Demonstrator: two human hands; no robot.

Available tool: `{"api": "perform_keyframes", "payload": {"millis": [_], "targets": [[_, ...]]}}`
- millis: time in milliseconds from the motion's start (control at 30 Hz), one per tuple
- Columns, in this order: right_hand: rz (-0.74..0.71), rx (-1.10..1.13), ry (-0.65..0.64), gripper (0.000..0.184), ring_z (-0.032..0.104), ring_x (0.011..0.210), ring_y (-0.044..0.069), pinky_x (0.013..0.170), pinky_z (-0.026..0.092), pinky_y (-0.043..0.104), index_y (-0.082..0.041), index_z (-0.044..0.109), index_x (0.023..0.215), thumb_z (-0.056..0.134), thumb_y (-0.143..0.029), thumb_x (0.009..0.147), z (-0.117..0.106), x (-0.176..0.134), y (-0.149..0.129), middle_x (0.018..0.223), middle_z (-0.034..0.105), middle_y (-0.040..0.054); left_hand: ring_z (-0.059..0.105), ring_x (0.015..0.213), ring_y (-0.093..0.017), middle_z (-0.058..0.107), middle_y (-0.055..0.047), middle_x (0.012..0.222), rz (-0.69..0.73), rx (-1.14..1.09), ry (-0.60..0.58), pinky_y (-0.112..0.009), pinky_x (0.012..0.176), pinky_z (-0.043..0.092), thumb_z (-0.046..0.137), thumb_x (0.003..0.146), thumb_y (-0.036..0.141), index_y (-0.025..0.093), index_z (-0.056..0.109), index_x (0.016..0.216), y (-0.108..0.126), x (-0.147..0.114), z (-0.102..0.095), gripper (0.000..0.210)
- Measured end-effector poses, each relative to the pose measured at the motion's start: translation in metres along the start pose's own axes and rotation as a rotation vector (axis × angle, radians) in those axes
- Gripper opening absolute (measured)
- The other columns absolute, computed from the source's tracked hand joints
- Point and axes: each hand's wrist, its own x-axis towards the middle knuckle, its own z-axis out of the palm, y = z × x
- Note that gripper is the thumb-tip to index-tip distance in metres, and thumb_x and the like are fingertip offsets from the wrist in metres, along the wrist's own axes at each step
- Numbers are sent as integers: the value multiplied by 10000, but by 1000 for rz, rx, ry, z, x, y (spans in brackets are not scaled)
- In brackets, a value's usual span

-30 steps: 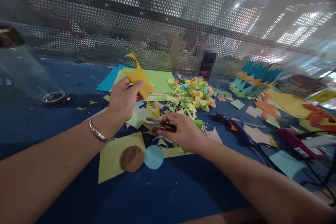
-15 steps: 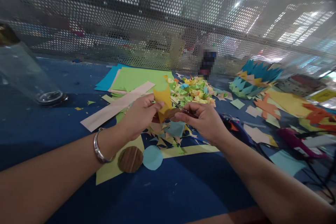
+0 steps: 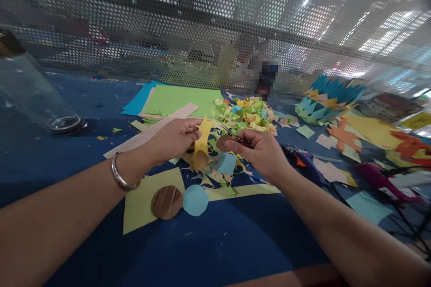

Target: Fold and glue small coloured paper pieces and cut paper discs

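My left hand pinches a narrow, curved piece of yellow paper between thumb and fingers, above the paper scraps. A brown rounded patch shows at its lower end. My right hand is closed on slim metal scissors, their blades pointing left and away. At the right fingertips is a brown round piece; I cannot tell whether it is held. Nearer me lie a wood-grained disc and a light blue paper circle, side by side, the disc partly over a pale yellow sheet.
Behind my hands are a heap of small folded papers and stacked green sheets. A clear bottle stands left. To the right are a blue glue gun, a magenta tool with cables, and a layered paper piece.
My left hand has drawn slightly left, away from the right hand. The yellow paper has turned and looks narrower. The scissors and the brown round piece now show more clearly.
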Motion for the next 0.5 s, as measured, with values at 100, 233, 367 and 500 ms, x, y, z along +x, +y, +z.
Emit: {"api": "perform_keyframes", "payload": {"millis": [100, 233, 367, 500], "targets": [[-24, -5, 20, 405, 269, 557, 99, 514, 206, 279, -204, 526, 656, 740, -489, 848, -3, 1, 2, 593, 328, -60, 723, 1062, -248, 761, -75, 1199, 15, 42, -210, -344, 844, 581, 625, 731, 108, 279, 728, 1229, -3, 2, -7, 537], [-57, -40, 49, 406, 258, 558, 97, 518, 203, 279, -200, 535, 652, 738, -487, 855, -7, 1, 1, 588, 312, -65, 687, 1141, -226, 685, -85, 1343, 53, 19, -316, -380, 966, 546, 550, 731, 83, 313, 525, 1475, -4, 0, -6, 780], [-71, -53, 59, 403, 263, 569, 99, 528, 211, 282, -201, 530, 656, 740, -475, 864, -10, 0, -1, 597, 302, -63, 622, 1210, -278, 646, -116, 1358, 160, 250, -162, -365, 886, 546, 592, 760, 168, 279, 565, 1419, -2, -3, -5, 669], [-81, -55, 63, 406, 266, 577, 104, 530, 210, 284, -203, 526, 658, 733, -479, 871, -11, 0, -2, 607, 296, -58, 685, 905, -293, 725, -103, 1042, 134, 479, -210, -340, 691, 502, 739, 729, 349, 236, 686, 1159, 4, -11, -1, 448]]}}
